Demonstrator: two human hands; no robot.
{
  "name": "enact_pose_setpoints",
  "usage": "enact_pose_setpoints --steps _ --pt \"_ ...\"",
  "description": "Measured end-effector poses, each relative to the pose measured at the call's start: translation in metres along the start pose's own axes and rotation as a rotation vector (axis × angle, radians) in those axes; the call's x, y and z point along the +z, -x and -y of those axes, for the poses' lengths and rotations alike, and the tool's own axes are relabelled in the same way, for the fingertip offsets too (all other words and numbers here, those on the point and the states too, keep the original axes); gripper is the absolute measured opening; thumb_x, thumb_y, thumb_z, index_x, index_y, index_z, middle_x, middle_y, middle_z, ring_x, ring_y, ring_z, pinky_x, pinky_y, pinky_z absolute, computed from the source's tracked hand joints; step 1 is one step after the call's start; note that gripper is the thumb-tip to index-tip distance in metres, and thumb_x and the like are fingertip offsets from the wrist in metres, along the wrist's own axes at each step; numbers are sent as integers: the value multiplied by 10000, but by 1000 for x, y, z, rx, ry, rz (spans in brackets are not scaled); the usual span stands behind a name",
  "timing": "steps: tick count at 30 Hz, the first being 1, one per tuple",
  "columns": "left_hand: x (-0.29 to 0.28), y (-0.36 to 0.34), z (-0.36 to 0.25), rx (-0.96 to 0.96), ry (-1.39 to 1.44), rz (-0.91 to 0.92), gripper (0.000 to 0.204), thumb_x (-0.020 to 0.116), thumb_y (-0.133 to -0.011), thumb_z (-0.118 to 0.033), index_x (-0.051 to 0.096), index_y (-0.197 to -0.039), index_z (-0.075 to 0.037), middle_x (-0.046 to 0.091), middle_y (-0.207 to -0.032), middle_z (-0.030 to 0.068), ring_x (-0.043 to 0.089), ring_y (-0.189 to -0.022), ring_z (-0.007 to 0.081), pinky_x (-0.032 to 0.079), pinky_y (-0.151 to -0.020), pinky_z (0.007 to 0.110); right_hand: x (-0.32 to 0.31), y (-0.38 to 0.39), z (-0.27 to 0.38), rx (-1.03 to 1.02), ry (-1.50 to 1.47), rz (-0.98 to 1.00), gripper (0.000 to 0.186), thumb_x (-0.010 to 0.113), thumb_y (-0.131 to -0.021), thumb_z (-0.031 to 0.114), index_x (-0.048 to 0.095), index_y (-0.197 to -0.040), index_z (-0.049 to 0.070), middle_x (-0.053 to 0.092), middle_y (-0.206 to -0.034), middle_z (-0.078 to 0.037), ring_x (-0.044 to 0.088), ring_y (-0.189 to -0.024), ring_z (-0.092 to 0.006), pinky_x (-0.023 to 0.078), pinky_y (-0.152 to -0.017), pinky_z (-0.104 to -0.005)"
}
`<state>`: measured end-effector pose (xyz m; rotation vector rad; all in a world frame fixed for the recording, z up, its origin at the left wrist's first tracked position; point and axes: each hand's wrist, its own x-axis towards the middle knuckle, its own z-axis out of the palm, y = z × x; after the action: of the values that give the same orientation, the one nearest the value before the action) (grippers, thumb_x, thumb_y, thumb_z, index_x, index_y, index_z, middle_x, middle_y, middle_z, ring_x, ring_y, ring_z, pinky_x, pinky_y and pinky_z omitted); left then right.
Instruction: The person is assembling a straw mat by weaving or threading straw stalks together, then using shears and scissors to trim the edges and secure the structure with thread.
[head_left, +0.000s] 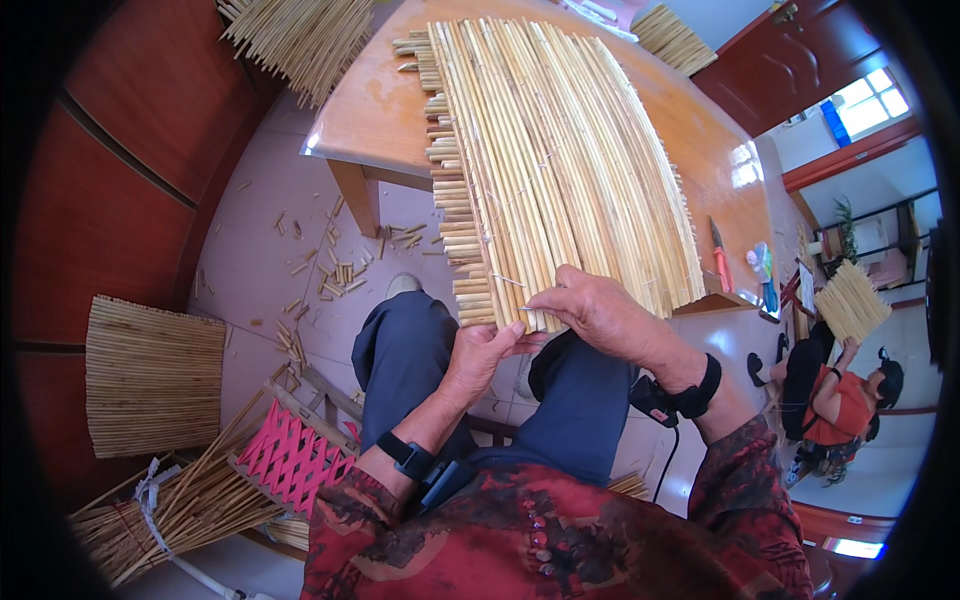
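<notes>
A large mat of pale reed stalks (560, 150) lies on the wooden table, its near end reaching over the table's edge above my knees. Shorter stalk ends (465, 230) stick out unevenly along its left side. My left hand (478, 358) grips the mat's near left corner, thumb on top and fingers underneath. Just right of it, my right hand (600, 312) is closed in a pinch over the near end of the mat. A small thin tip shows at its fingertips, too fine to name. A short white thread (508, 281) lies across the stalks close by.
Red-handled pliers (721, 262) lie on the table (372, 100) at right. Cut stalk pieces (343, 275) litter the floor. At left are another mat (155, 375), a tied stalk bundle (170, 510) and a pink-strapped stool (292, 455). A co-worker (845, 400) sits far right holding a mat.
</notes>
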<state>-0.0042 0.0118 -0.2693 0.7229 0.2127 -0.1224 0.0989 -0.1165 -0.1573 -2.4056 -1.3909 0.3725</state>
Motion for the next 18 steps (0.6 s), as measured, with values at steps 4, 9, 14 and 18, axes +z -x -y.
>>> enact_pose_setpoints --steps 4,9,14,18 --pt "1 0 -1 8 -5 -5 312 511 -863 -135 496 -1107 58 592 -990 153 605 -876 244 501 -784 367 -6 -4 -6 -20 -71 90 142 561 -802 131 619 -932 134 477 -734 -106 536 -688 -285 435 -596 -349" --pt "0 0 -2 -2 -5 -5 321 515 -859 -132 486 -1114 62 590 -993 154 606 -887 255 503 -794 368 -11 -13 -13 -94 -134 170 155 553 -815 144 624 -952 138 479 -742 -106 534 -690 -278 433 -603 -339" --pt "-1 0 -2 -16 -20 -9 324 518 -858 -135 485 -1116 59 590 -996 154 607 -888 259 503 -799 370 -18 -18 -11 -104 -140 227 161 549 -814 128 630 -953 143 461 -718 -104 520 -671 -272 424 -597 -341" --pt "0 1 -3 -12 -12 -7 327 526 -856 -140 488 -1113 57 589 -999 151 607 -889 253 502 -800 365 -18 -19 -11 -117 -119 231 163 547 -811 128 633 -948 144 454 -708 -104 516 -663 -270 422 -590 -345"
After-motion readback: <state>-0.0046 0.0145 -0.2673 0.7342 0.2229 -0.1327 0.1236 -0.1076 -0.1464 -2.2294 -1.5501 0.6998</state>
